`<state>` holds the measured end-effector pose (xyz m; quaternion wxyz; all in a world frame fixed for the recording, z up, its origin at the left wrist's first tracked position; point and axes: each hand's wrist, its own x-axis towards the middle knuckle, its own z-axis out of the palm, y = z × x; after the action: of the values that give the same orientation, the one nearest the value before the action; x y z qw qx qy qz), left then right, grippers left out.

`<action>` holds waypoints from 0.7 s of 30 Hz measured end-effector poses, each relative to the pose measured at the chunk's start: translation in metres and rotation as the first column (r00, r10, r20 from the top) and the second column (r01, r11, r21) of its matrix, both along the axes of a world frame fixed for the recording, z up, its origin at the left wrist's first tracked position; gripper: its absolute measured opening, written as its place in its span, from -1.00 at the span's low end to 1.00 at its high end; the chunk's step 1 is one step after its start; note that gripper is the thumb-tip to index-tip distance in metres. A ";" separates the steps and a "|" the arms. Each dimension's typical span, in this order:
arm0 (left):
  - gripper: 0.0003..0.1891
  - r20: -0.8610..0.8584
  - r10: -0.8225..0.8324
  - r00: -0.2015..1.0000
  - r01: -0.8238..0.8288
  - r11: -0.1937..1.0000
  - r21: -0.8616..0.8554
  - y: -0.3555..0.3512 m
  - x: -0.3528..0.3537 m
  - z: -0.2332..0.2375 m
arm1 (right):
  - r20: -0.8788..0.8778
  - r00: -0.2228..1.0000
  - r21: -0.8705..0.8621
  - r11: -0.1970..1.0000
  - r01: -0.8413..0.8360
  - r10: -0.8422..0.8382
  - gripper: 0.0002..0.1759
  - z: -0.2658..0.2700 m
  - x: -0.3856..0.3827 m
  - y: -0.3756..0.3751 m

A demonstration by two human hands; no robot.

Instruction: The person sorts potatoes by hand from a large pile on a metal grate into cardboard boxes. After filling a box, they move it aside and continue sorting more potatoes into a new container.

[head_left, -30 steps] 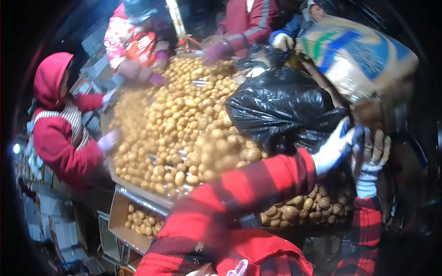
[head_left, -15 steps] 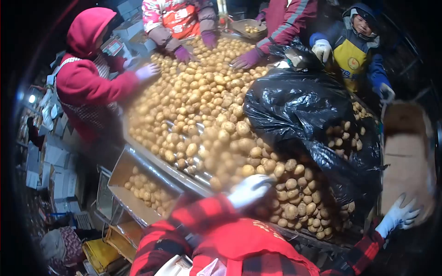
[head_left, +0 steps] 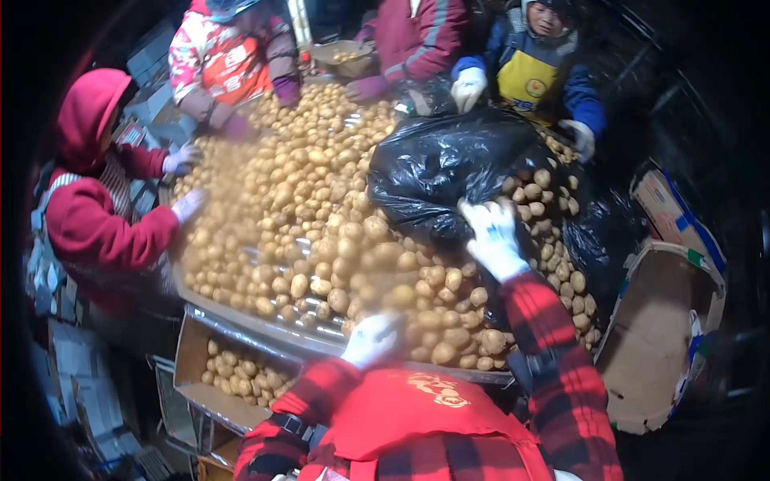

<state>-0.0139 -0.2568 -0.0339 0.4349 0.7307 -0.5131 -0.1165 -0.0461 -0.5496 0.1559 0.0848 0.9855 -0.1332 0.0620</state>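
A wide heap of potatoes (head_left: 317, 172) covers the metal sorting table (head_left: 241, 321) in front of me. My left hand (head_left: 375, 338), in a white glove, is low at the near edge of the heap, close to the potatoes; its fingers are blurred. Further up and to the right, my gloved right hand (head_left: 493, 236) grips the near edge of a black plastic bag (head_left: 449, 164). The bag lies crumpled over part of the heap, with potatoes showing beside and below it.
A cardboard box (head_left: 188, 361) holding potatoes stands below the table's near left edge. An open cardboard box (head_left: 654, 345) is at the right. Co-workers stand around the far and left sides, several gloved hands on the potatoes. A basin (head_left: 343, 60) sits at the back.
My right hand has left the cardboard box at the right and come up onto the black plastic bag. More potatoes show at the bag's right side. My view has shifted.
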 end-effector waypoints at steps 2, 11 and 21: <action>-0.66 0.085 -0.094 0.992 0.084 0.990 0.112 0.004 0.004 -0.030 | 0.158 0.987 0.352 0.935 -0.040 -0.017 -0.62 -0.006 0.027 -0.034; -0.59 -0.086 -0.097 0.992 0.091 0.993 -0.072 0.015 0.002 -0.028 | 0.564 0.812 0.493 0.850 -0.183 -0.152 -0.67 0.223 0.074 -0.108; -0.58 -0.190 -0.151 0.970 0.143 0.988 -0.057 0.014 0.011 -0.038 | 0.168 0.950 -0.026 0.962 0.273 -0.265 -0.09 0.216 -0.132 -0.026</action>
<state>-0.0032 -0.2424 -0.0723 0.4886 0.6664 -0.5234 -0.2081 -0.1783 -0.5757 0.3719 0.1055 0.9474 -0.2711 0.1336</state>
